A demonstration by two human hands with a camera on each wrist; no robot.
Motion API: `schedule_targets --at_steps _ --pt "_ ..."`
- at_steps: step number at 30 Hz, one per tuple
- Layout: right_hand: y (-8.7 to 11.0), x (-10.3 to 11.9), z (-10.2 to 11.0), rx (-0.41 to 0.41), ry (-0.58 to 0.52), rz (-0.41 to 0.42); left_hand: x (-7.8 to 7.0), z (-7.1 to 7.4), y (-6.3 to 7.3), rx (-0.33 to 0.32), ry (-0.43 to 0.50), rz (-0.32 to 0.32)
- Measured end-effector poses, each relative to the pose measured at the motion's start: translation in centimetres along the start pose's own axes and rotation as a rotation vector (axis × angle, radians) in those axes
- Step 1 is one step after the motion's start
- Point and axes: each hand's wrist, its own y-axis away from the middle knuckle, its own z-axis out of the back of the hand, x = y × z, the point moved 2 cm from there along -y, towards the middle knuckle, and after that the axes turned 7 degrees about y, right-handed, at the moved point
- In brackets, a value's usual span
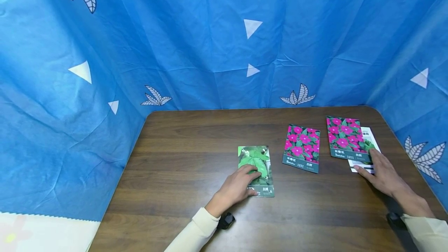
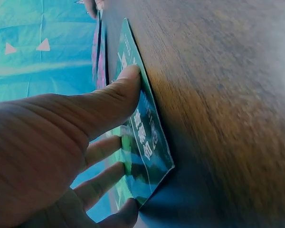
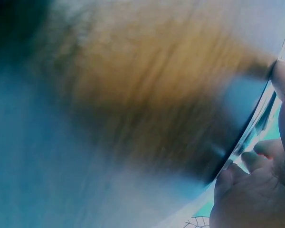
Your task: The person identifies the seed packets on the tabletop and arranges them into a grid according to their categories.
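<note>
"Pink centre packet [image 1: 301,148] looks placed. Rest?"

"Left of it: left hand [image 1: 236,184], loosely spread, touching green packet [image 1: 254,158]. Right: right hand [image 1: 385,172] likewise on white packet [image 1: 371,139], second pink packet [image 1: 345,137] overlapping. Likely unfinished."

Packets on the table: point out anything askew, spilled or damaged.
One overlap stands out: at the right of the table, a pink-flower packet lies partly over a white packet, hiding much of it. The other pink-flower packet and the green-leaf packet lie separately. No spill or obvious damage shows.
</note>
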Motion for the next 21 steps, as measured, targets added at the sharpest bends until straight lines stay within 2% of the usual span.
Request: schedule_targets --at_steps 9,21 --pt "0.08 -0.23 -0.02 0.035 0.003 -0.050 0.19 0.24 0.66 -0.004 0.010 -0.005" --pt "0.49 -0.23 -0.24 0.013 0.012 -0.015 0.31 0.19 0.57 0.006 0.029 0.011"
